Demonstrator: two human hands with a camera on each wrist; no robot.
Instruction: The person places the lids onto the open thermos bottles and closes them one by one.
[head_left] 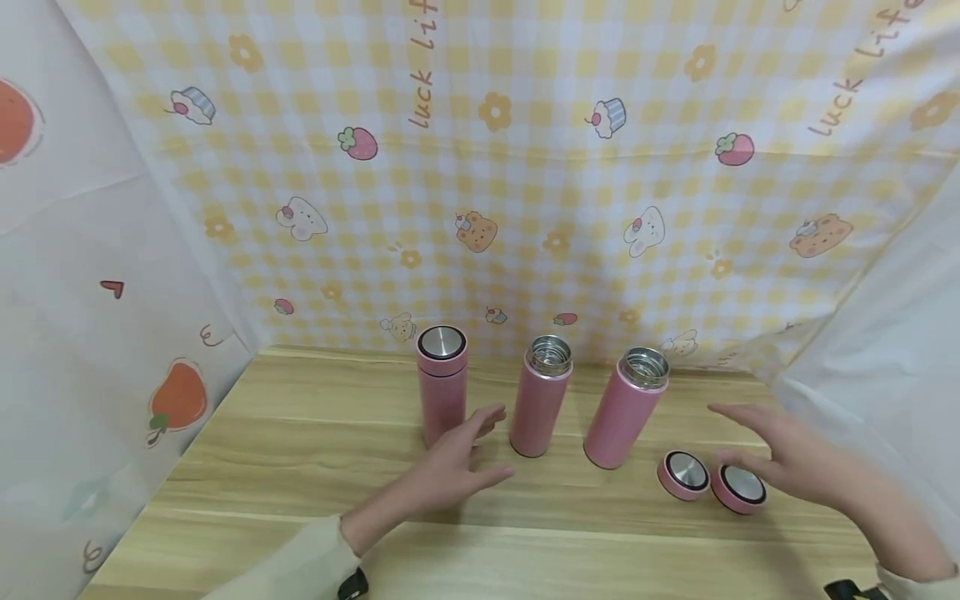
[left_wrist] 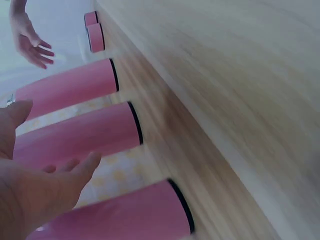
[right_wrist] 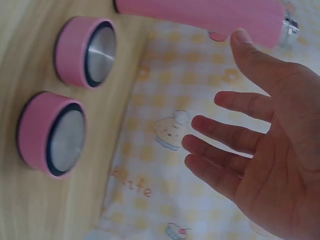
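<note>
Three pink thermos bottles stand upright on the wooden table. The left thermos [head_left: 442,392] has its steel-topped lid on; the middle thermos [head_left: 539,408] and the right thermos [head_left: 624,417] show bare steel mouths. Two pink lids, a left one [head_left: 683,476] and a right one [head_left: 738,488], lie steel side up to the right. My left hand [head_left: 450,467], fingers and thumb spread, holds nothing in front of the left and middle thermoses. Over the right lid hovers my right hand [head_left: 795,454], its palm bare and fingers extended in the right wrist view.
Behind the table [head_left: 300,467] hangs a yellow checked cloth [head_left: 450,183] with cartoon prints, close behind the bottles. White cloth walls [head_left: 97,333] flank the left and right sides. Dark bands [head_left: 353,583] sit at both wrists.
</note>
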